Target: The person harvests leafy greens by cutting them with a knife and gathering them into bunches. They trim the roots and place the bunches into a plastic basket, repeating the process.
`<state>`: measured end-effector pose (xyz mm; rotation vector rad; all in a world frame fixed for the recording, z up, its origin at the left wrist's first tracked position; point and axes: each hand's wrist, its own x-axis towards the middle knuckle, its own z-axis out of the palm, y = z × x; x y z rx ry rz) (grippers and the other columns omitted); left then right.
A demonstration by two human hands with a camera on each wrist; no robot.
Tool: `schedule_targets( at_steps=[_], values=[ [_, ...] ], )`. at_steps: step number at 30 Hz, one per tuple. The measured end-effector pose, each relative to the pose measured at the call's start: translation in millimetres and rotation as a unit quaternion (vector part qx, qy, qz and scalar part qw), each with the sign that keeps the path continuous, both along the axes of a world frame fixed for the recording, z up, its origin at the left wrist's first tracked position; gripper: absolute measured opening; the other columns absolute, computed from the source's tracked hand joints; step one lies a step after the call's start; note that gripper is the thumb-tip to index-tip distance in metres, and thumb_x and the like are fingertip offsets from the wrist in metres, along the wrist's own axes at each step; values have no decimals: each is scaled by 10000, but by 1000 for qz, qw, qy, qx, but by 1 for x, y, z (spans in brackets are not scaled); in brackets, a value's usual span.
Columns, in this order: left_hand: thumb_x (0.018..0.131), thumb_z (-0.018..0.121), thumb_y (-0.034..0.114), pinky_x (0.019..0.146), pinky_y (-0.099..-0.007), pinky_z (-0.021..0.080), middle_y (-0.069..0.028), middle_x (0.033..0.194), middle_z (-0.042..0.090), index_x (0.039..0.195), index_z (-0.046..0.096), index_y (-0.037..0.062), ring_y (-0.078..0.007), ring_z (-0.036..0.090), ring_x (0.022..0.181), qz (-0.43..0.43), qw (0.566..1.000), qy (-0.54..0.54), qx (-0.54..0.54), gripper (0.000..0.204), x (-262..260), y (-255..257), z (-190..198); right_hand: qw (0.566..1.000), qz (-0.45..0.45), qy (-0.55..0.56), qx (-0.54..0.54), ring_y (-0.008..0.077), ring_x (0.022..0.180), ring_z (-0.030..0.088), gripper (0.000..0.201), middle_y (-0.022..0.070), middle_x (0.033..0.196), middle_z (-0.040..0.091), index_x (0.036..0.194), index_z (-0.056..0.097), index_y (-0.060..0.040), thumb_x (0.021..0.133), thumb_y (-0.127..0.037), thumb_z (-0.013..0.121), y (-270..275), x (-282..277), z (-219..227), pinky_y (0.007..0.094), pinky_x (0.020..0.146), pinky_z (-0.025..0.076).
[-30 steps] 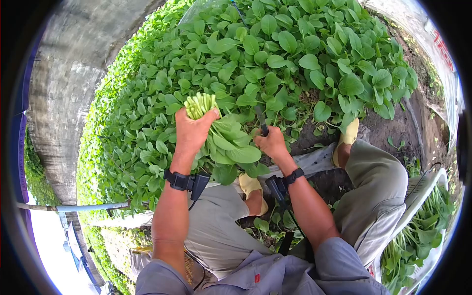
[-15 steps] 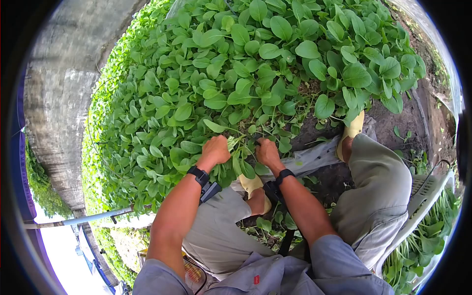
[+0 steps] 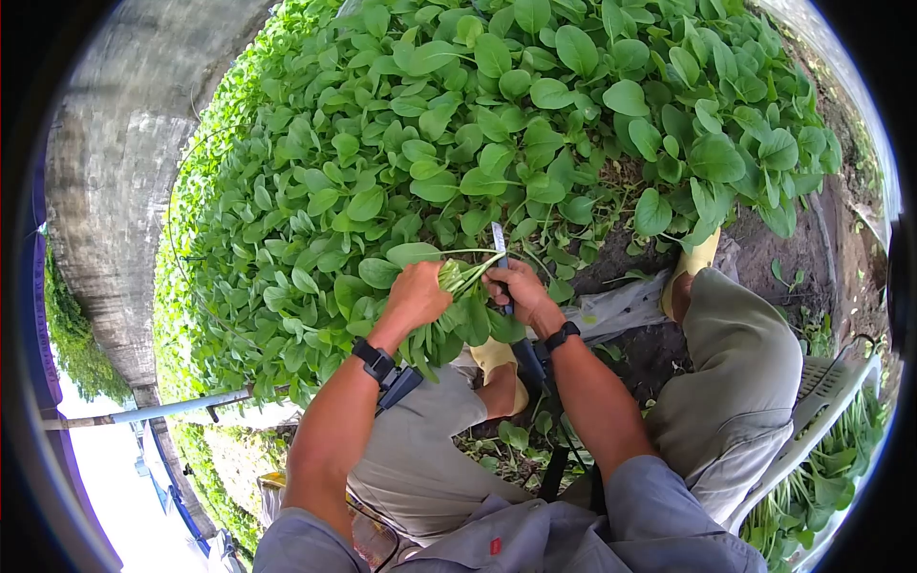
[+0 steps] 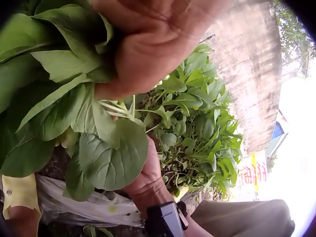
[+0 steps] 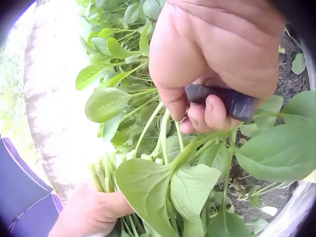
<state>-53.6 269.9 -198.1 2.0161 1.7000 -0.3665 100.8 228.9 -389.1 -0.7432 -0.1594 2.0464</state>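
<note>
My left hand (image 3: 417, 294) grips a bunch of leafy greens (image 4: 106, 118), its pale cut stem ends (image 3: 449, 277) pointing toward the right hand and its leaves hanging below. Close beside it, my right hand (image 3: 522, 289) holds a knife by its dark handle (image 5: 224, 101). The narrow blade (image 3: 498, 237) points away from me, over the plants. A few long stems (image 5: 165, 133) run from the right hand's fingertips toward the bunch. In the right wrist view, broad leaves partly cover the left hand's fingers.
Dense greens (image 3: 401, 143) fill the bed ahead. Beyond them at left rises a concrete wall (image 3: 124, 181). Plastic sheeting (image 3: 621, 307) lies along the bed's near edge, by my yellow shoes (image 3: 495, 355). A pale plastic chair-like frame (image 3: 812, 406) stands at right, beside harvested greens (image 3: 831, 468).
The left hand lowered the bunch from its raised position and turned it toward the right hand. The right hand dipped among the plants, then rose slightly, bringing the blade into view with stems beside it.
</note>
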Motion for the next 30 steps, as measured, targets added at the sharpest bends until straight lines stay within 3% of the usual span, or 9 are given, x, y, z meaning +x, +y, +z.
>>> schedule_targets(
  at_steps=[4,10,12,16,22,24,28,29,30],
  values=[
    [771,696,145,847,-491,550,-271,952,715,1076,693,-27,-462,685,931,-3,998,-52,17,349,-10,-7,8,991,-68,104,47,75,672,523,240,31,946,652,1220,630,-42,996,-111,681,-2,13,40,200,504,378],
    [787,696,118,865,-478,555,-267,978,720,1145,705,-15,-447,692,934,-10,988,-119,100,381,16,-28,72,974,-122,-123,147,50,610,493,180,-67,740,575,1090,739,-24,985,-171,736,18,43,114,223,519,364],
    [795,713,109,860,-434,559,-234,984,737,1161,701,-18,-398,714,914,0,974,-177,140,387,33,-40,111,881,-123,-364,275,68,622,504,178,-54,726,572,1022,749,-13,960,-179,765,21,59,146,271,528,386],
    [814,739,35,916,-362,550,-152,1099,765,1185,698,-21,-280,741,991,-93,899,-326,278,378,34,-40,141,745,-97,-470,463,84,675,495,180,0,774,602,1048,718,5,939,-129,768,14,70,210,295,600,433],
    [867,736,29,905,-319,546,-72,1119,755,1150,718,-19,-129,684,991,32,872,-484,61,288,41,-43,143,777,-78,-419,463,86,683,507,171,12,755,620,1041,717,6,942,-126,759,-13,83,256,298,604,445],
    [874,735,24,875,-309,550,-54,1081,756,1145,721,-22,-101,666,946,61,856,-513,20,275,41,-41,136,848,15,-351,398,67,652,514,136,-14,698,601,1008,729,-2,967,-132,732,-18,87,259,281,582,428],
    [829,782,81,770,-312,549,-23,927,738,1146,723,-23,-114,647,805,103,923,-366,-60,339,32,-26,98,919,78,-263,283,63,627,558,237,12,747,651,1011,730,51,959,-180,746,-5,98,190,269,571,473],
    [800,771,105,747,-348,549,-75,886,736,1062,700,-46,-169,657,761,52,954,-291,-57,310,33,-25,85,899,109,-330,268,193,693,692,266,111,799,728,1056,723,61,929,-171,743,5,99,153,358,635,547],
    [772,760,130,723,-385,549,-127,846,735,978,676,-68,-225,667,717,0,976,-213,-53,298,33,-25,71,900,107,-329,265,193,693,692,266,111,799,728,1056,723,61,929,-171,743,7,97,118,358,635,547]
  ],
)
